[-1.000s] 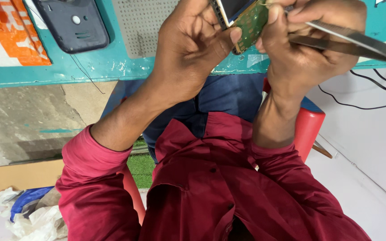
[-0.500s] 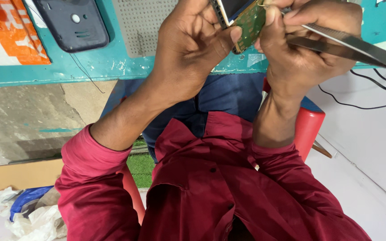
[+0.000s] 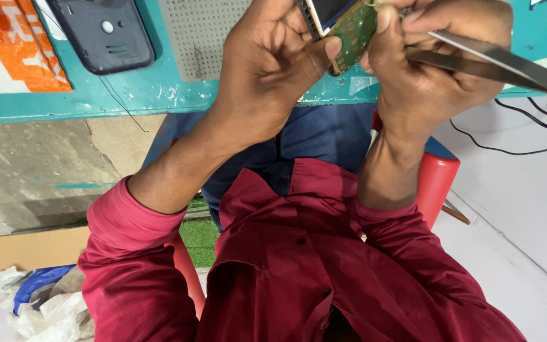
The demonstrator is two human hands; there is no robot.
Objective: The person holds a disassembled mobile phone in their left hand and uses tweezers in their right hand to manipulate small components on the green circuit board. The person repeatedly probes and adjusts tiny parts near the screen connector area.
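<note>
My left hand (image 3: 273, 69) grips a small green circuit board (image 3: 354, 30) with a screen part attached, held up at the top of the view over the teal table edge. My right hand (image 3: 435, 63) is closed around metal tweezers (image 3: 495, 63), whose tips meet the board near its top edge, where my fingers hide them. Both wrists come out of dark red sleeves.
A teal table (image 3: 128, 95) runs across the top with a dark phone back cover (image 3: 106, 31), a grey perforated mat (image 3: 201, 35) and an orange packet (image 3: 7, 47). A red chair (image 3: 438, 177), black cables (image 3: 527, 142), a cardboard piece (image 3: 33, 247) and crumpled bags (image 3: 45, 304) lie below.
My hands stay almost still; the tweezers and my right fingers shift slightly at the board's edge.
</note>
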